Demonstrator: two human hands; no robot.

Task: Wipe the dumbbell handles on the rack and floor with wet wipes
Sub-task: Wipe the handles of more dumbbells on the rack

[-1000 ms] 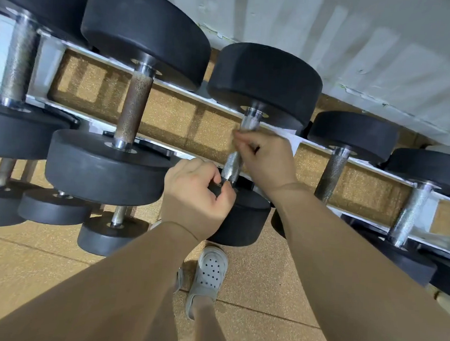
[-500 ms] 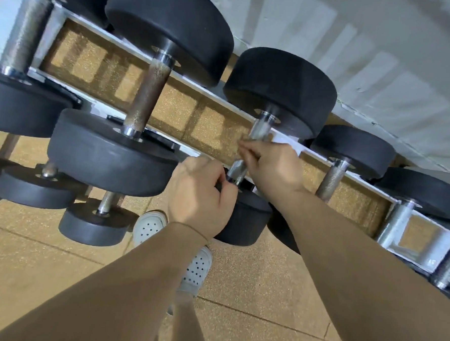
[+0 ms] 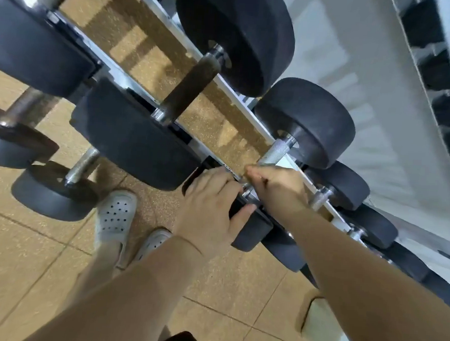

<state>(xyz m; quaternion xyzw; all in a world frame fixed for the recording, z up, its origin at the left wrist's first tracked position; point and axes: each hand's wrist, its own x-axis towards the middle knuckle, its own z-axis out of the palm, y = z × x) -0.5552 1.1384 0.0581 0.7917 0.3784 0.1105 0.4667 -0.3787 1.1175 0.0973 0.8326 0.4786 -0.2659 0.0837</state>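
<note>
We take the bright knurled handle [image 3: 275, 151] as our marker. Far to its left and lower, near the floor [image 3: 29, 258], sit small dumbbells [image 3: 54, 194], one with its bar [image 3: 83, 165] bare. We see no wipe by them and judge them not yet done. Closer on the left, a big dumbbell on the rack [image 3: 121, 78] shows a dark, rusty-looking handle [image 3: 189, 89]; whether it has been wiped we cannot tell.

Just below the marker, the left hand [image 3: 211, 209] lies over the near head [image 3: 252, 228] of that same dumbbell. Its fingers are curled over the edge and the thumb is pressed on the face, which we read as steadying it.

At the marker's lower end, the right hand [image 3: 278, 189] has its fingers curled round the bar. A wet wipe would sit inside that grip, but none shows, so we cannot say. The upper stretch of the handle is uncovered.

To the right of the marker, smaller dumbbells [image 3: 349, 186] run down the rack, and no hand is on their short handles [image 3: 322, 197].

We judge the job to be in mid course: one handle is in hand, and several on the rack and floor are left.
</note>
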